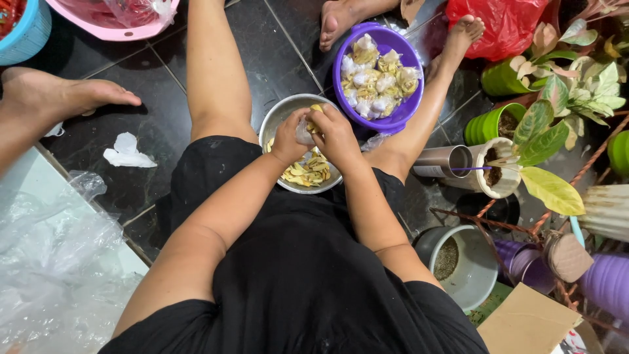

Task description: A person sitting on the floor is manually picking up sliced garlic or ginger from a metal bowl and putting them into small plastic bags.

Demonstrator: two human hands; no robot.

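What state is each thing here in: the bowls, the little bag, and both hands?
Metal bowl: on the floor, partly filled with yellow chips.
Purple bowl: nearly full of packed small bags.
Small clear bag: held over the metal bowl.
Left hand: gripping the bag.
Right hand: closed on the bag's top.
Steel tumbler: lying on its side.

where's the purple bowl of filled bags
Head view, upper middle: the purple bowl sits on the dark floor, just beyond the steel bowl of chips.
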